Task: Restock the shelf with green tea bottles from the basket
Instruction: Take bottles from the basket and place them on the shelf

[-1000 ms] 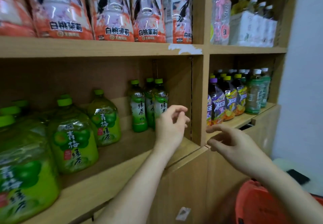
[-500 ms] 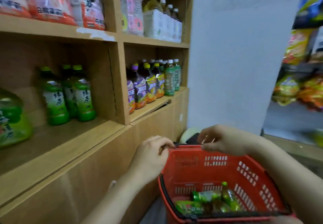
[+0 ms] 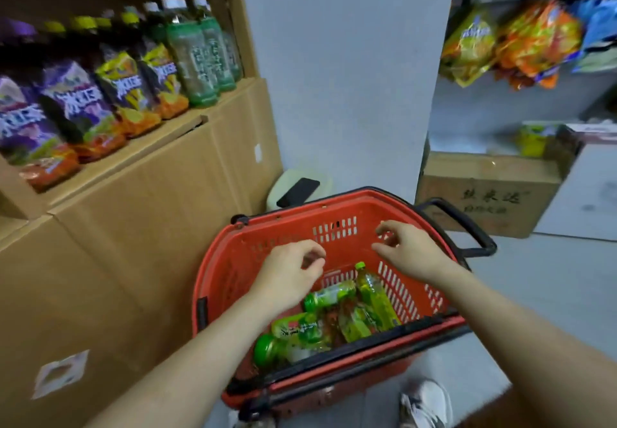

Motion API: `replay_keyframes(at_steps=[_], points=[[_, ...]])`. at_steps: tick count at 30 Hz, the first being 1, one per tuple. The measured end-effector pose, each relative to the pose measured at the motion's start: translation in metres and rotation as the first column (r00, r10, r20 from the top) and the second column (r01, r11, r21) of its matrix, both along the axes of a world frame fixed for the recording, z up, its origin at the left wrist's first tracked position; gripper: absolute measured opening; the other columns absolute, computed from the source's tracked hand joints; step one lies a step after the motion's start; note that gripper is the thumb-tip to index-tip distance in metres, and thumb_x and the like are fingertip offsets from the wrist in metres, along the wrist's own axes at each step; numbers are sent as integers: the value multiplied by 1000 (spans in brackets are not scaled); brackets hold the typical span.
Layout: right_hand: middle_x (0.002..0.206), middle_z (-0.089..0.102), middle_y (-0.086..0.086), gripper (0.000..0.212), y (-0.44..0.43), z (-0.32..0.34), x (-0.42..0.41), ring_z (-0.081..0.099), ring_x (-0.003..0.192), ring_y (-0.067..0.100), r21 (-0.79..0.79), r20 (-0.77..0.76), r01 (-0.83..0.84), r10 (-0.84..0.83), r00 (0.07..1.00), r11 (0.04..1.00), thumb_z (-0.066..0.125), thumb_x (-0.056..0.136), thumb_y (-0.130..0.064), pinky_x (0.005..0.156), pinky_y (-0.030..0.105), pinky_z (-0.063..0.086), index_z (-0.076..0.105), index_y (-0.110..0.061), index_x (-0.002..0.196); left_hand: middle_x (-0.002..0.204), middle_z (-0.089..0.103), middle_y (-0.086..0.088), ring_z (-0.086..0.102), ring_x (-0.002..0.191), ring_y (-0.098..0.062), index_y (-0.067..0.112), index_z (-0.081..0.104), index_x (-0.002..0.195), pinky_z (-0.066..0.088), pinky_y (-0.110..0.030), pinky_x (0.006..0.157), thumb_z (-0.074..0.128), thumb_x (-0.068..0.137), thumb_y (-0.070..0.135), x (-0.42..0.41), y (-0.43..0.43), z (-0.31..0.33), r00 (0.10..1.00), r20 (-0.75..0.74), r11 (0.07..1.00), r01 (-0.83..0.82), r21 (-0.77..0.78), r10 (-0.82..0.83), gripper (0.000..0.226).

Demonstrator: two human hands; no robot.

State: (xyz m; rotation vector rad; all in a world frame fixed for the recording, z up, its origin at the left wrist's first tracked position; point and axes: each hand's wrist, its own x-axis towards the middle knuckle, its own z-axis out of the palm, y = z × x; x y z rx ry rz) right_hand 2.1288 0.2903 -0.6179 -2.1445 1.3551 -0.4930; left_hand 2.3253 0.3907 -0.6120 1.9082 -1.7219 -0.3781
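Left hand [image 3: 293, 270] and right hand [image 3: 410, 250] lowered over basket [image 3: 230, 260], both loosely curled, empty, green tea bottles [image 3: 374, 297] below

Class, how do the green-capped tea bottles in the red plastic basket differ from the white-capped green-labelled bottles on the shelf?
The green-capped tea bottles lie jumbled on their sides in the red plastic basket; the white-capped green-labelled bottles stand upright on the wooden shelf. The former's caps are green, the latter's white. Both carry green labels.
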Motion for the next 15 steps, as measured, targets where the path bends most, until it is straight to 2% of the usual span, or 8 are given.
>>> replay_keyframes(at_steps=[4, 6, 10, 13, 15], points=[[90, 64, 1, 36, -28, -36, 18, 61, 89, 21, 85, -8, 24, -24, 1000, 996, 64, 87, -31, 83, 32, 47, 57, -18, 120, 95, 69, 8, 63, 91, -11, 23, 69, 99, 49, -27, 82, 61, 88, 30, -4, -53, -68, 997, -64, 970, -20, 242, 36, 16], [90, 64, -1, 39, -42, -55, 25, 62, 88, 20, 127, -46, 29, -23, 999, 991, 63, 88, -31, 82, 32, 48, 54, -19, 124, 106, 67, 1, 62, 100, -19, 19, 64, 109, 49, -29, 83, 61, 88, 36, -4, -78, -105, 991, -99, 919, -47, 392, 93, 28], [89, 60, -3, 43, -64, -88, 24, 61, 86, 19, 204, -105, 82, -62, 993, 976, 62, 88, -28, 79, 30, 50, 50, -19, 128, 127, 58, -12, 55, 114, -29, 7, 48, 129, 44, -31, 89, 61, 85, 50, -14, -117, -177, 987, -66, 750, -67, 658, 146, 63], [90, 60, -3, 42, -71, -105, 14, 61, 80, 16, 246, -108, 137, -114, 988, 960, 62, 89, -27, 69, 26, 49, 50, -19, 129, 135, 52, -13, 51, 120, -27, 6, 42, 133, 43, -34, 97, 60, 85, 51, -26, -127, -215, 962, -161, 612, -8, 791, 220, 68], [91, 63, -1, 43, -71, -118, 6, 63, 80, 17, 284, -132, 151, -117, 984, 947, 61, 89, -27, 67, 27, 51, 48, -19, 130, 141, 45, -13, 46, 125, -28, 5, 37, 138, 39, -34, 99, 59, 87, 49, -31, -132, -230, 932, -203, 536, 11, 844, 301, 71]])
